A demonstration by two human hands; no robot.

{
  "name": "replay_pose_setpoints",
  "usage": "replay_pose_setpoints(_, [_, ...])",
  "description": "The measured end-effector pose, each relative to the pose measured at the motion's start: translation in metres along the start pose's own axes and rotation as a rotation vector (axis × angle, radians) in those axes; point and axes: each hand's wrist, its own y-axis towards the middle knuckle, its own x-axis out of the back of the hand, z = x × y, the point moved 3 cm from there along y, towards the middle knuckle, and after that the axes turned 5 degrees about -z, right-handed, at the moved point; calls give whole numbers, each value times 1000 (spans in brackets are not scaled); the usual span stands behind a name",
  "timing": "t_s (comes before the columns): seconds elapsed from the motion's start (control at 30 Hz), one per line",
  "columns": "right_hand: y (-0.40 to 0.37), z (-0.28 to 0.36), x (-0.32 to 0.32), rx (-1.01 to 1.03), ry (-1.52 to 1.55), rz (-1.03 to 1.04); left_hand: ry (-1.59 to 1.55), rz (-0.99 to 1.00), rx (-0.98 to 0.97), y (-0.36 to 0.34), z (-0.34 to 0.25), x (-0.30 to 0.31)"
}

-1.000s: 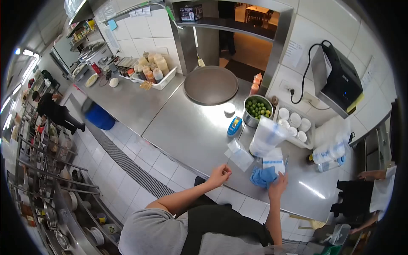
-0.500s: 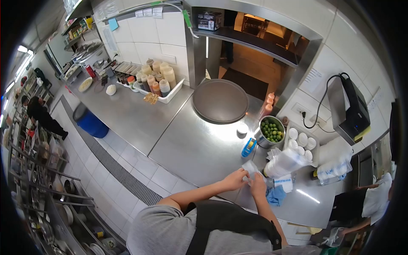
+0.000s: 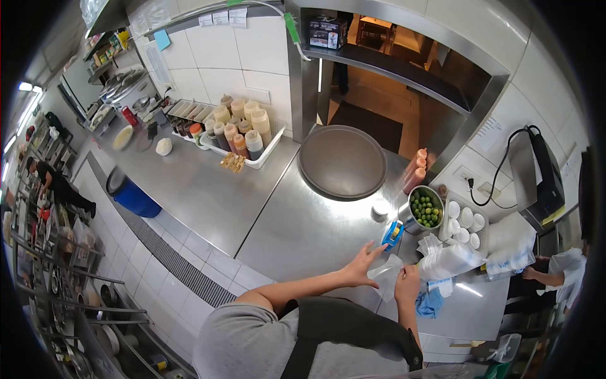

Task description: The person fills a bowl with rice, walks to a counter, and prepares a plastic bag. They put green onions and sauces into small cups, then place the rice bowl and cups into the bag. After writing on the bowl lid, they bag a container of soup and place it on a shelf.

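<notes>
A clear plastic bag [image 3: 384, 275] hangs from my right hand [image 3: 407, 283], its fingers closed on one edge. My left hand [image 3: 362, 268] is open beside the bag, thumb and fingers spread, with the fingertips close to a blue tape dispenser [image 3: 393, 234]. The dispenser stands on the steel counter [image 3: 303, 234] in front of a metal pot [image 3: 412, 222] full of green limes [image 3: 426, 209]. To the left of the pot is a small white tub [image 3: 380, 207]. A crumpled blue cloth [image 3: 430, 304] lies just right of my right hand.
Stacked plastic containers [image 3: 451, 260] and a basket of white cups [image 3: 466, 218] stand at the right. A round brown tray [image 3: 343, 162] lies by the pass window. Squeeze bottles [image 3: 259, 125] fill a white bin at the back left. Co-workers [image 3: 60, 186] stand at both sides.
My left hand has let go of the bag and spread its fingers toward the tape dispenser. My right hand still holds the bag, which hangs more open. The view has shifted slightly.
</notes>
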Motion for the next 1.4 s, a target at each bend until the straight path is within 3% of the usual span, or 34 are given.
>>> replay_pose_setpoints(0.17, [15, 41, 48, 176, 168, -32, -126, 31, -134, 28, -3, -9])
replay_pose_setpoints(0.2, [18, 43, 52, 191, 242, -19, -262, 84, -59, 35, 3, -14])
replay_pose_setpoints(0.27, [24, 16, 55, -74, 551, 59, -527, 197, 93, 45, 16, -24])
replay_pose_setpoints(0.3, [24, 3, 55, -211, 705, 96, -640, 156, 127, 48, 14, -23])
replay_pose_setpoints(0.4, [19, -23, 38, -397, 842, -205, -900, 37, 198, 47, 0, -16])
replay_pose_setpoints(0.43, [23, 9, 56, -374, 1102, 54, -932, -1, 190, 50, -5, -10])
replay_pose_setpoints(0.53, [23, 70, 81, -114, 1281, -1, -968, -84, 157, 56, -7, 3])
replay_pose_setpoints(0.63, [22, 81, 90, 7, 892, 88, -918, -117, 156, 56, -13, 13])
replay_pose_setpoints(0.73, [26, 64, 75, -17, 876, 228, -742, -120, 150, 50, -18, 32])
replay_pose_setpoints(0.9, [27, 51, 60, -204, 926, 176, -525, -127, 24, 38, -24, 62])
replay_pose_setpoints(1.1, [25, 41, 53, -314, 962, 159, -509, -101, 109, 28, -17, 79])
replay_pose_setpoints(1.3, [27, 37, 49, -374, 1072, 79, -481, -165, 5, 31, -13, 77])
replay_pose_setpoints(1.4, [30, 26, 52, -469, 1092, -77, -258, 41, 49, 31, -44, 93])
